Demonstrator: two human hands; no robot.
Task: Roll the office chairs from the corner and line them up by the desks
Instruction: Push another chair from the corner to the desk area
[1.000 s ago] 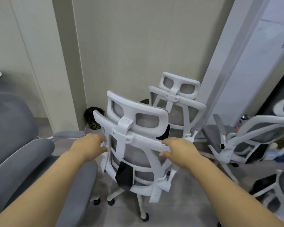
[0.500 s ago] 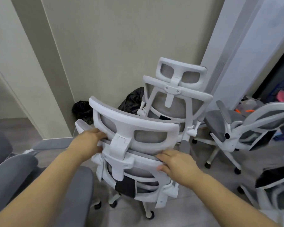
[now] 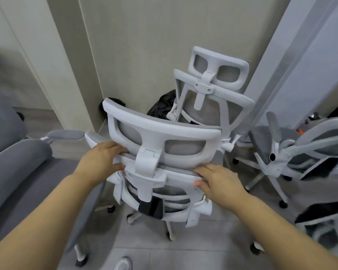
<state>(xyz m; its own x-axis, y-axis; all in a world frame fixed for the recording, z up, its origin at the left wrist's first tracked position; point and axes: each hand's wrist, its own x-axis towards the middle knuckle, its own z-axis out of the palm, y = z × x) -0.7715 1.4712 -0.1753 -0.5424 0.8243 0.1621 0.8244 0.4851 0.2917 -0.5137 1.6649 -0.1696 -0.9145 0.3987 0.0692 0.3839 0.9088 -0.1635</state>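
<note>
Grey tile floor [image 3: 213, 248], beige wall corner [image 3: 144, 55] behind; chairs crowded in tight.

Nearest: grey upholstered chair [image 3: 18, 172] at left edge, close beside the left forearm. Toe of a shoe [image 3: 123, 265] at bottom.

Both hands on the front white mesh office chair [image 3: 162, 172], seen from behind, directly ahead and facing away. Left hand [image 3: 101, 160] grips the top rail of the backrest at its left end, fingers curled over the edge under the headrest [image 3: 162, 137]. Right hand [image 3: 219, 180] holds the same rail at its right end, fingers over the top, thumb underneath. The rail runs left to right between the hands, so the grip is even; neither hand is clearly nearer. Casters on the floor below.

Behind it: second white office chair [image 3: 209, 106], nearer the corner, just beyond the first. Black bags [image 3: 162, 106] against the wall. More chairs [image 3: 293, 152] at right, one tipped.

Judgement: pull straight back toward the body to free the front chair; the grey chair at left leaves little room.
</note>
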